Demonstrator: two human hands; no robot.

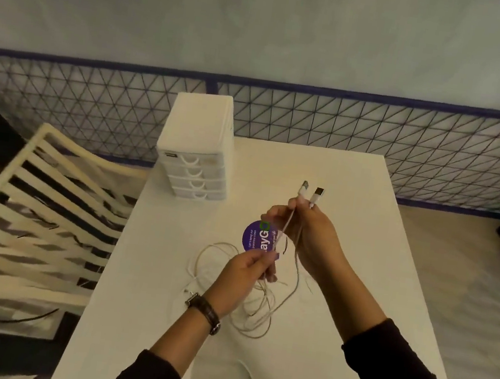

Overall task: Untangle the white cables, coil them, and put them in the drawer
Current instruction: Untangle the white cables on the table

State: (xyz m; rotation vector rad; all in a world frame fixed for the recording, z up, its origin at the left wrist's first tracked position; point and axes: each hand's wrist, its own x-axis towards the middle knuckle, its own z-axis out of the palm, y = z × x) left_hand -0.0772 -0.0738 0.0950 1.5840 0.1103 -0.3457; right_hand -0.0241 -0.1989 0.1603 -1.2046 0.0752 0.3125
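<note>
head view: both forearms reach in from the near edge over the white desk (359,269), in dark sleeves, the left one pushed back from a watch (206,310).

the right grip (310,233) is raised above the middle of the desk, palm turned leftward. its fingers are curled and pinching two cable ends just below their plugs (311,189). the two plugs stand side by side, close but apart, and point up and away toward the far edge, leaning a little right.

the left grip (243,272) sits lower and nearer, just left of the right wrist. thumb and fingers are closed round the same strands further down their length.

between the two grips, the cables (257,312) run as a short stretch. its long axis goes from the plugs at the far end down toward the person. i cannot tell whether that stretch is pulled tight.

below the left grip, the rest of the cables drop into a loose tangle of overlapping loops. these lie on the desk under and between the two wrists and spread out to the left of the watch.

a round purple sticker (256,237) lies on the desk behind the strands, partly hidden by the fingers.

a white drawer unit (198,150) stands at the far left corner, well apart from the cables. its four drawers face the person, all closed.

a slatted chair (31,206) stands left of the desk, and a mesh fence (409,141) runs behind it.
</note>
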